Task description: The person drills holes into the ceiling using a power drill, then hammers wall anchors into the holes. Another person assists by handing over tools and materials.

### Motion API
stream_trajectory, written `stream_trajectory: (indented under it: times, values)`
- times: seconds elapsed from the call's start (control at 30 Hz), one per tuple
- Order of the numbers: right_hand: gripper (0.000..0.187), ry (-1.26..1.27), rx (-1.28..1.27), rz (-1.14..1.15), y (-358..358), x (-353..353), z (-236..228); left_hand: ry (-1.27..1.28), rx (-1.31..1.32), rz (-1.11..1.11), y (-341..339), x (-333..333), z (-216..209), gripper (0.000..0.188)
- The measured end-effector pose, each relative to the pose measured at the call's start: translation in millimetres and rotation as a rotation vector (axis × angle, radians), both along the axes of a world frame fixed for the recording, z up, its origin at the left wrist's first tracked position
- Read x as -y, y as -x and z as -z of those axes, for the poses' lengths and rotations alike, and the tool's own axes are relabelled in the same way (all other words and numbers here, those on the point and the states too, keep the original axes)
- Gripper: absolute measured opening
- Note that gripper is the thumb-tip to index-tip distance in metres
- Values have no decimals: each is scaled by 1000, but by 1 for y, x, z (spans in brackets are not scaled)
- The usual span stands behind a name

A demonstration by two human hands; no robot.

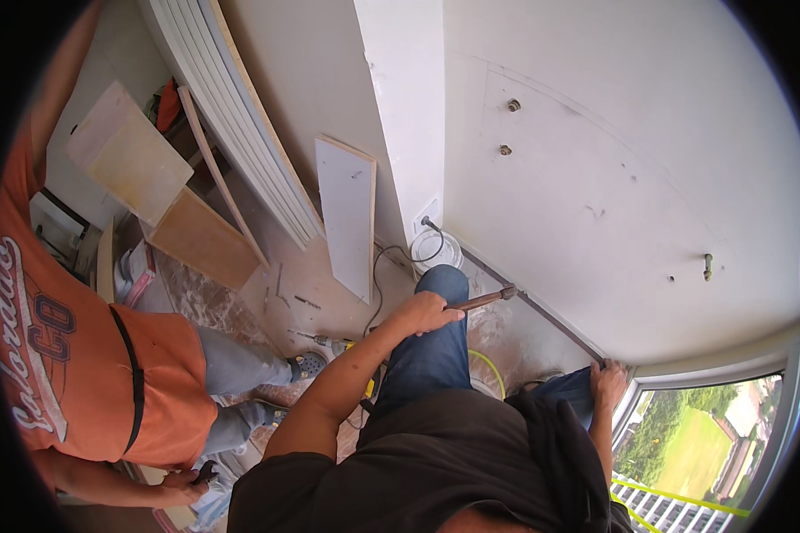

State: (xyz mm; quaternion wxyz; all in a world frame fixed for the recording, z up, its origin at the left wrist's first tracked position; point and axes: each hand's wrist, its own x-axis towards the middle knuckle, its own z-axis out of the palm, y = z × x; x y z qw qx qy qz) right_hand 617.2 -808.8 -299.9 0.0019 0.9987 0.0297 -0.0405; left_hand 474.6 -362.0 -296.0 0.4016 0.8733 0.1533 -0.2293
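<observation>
left hand [425,313] gripping a hammer [482,302], right hand [608,384] by the dark strip [560,325], can't tell if its fingers grip. co-worker's orange shirt [164,369] has white lettering

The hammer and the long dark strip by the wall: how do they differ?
The hammer is much shorter than the dark strip. The hammer has a brown handle and a distinct head, whereas the strip looks evenly slim and grey. The left hand grips the hammer, while the strip runs along the foot of the wall, one end by the right hand. Both are slender.
</observation>
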Motion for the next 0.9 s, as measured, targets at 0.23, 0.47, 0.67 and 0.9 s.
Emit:
stream_trajectory:
  times: [0.23,0.47,0.67,0.9]
  values:
    - [39,-15,-61,57,2,5,2,-17,-1,16,2,3,-5,69]
    - [39,-33,-25,37,1,9,6,-157,169,5,9,11,0,71]
    - [39,-34,-43,42,2,9,2,-141,112,4,8,13,-9,71]
    - [40,-35,-19,43,4,12,4,-90,33,-8,4,14,-15,66]
